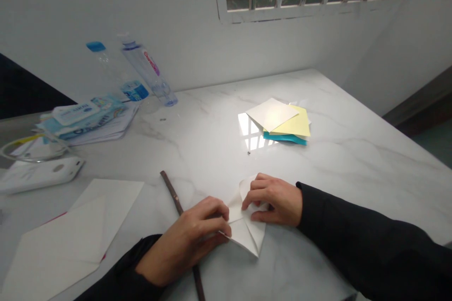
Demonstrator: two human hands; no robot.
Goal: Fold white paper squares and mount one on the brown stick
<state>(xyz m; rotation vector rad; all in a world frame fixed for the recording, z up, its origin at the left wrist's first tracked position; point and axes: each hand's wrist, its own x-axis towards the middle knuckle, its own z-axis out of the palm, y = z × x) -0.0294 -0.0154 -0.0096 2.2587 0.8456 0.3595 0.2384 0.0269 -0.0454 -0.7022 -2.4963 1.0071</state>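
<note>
A partly folded sheet of white paper (243,235) lies on the marble-patterned table between my hands, with creases and a pointed corner toward me. My left hand (197,233) grips its left edge, thumb below and fingers curled on top. Over the upper right part, my right hand (273,200) rests with bent fingers touching the sheet; its fingertips press on the paper, and I cannot tell whether they pinch it. A thin brown stick (173,193) runs beneath my left wrist and shows again below it.
White sheets (67,240) lie at the left. Behind them are a white device (42,174) with a cable, a wipes pack (84,115) on papers, and two clear bottles (148,73) by the wall. Yellow, cream and blue papers (291,122) are stacked farther back.
</note>
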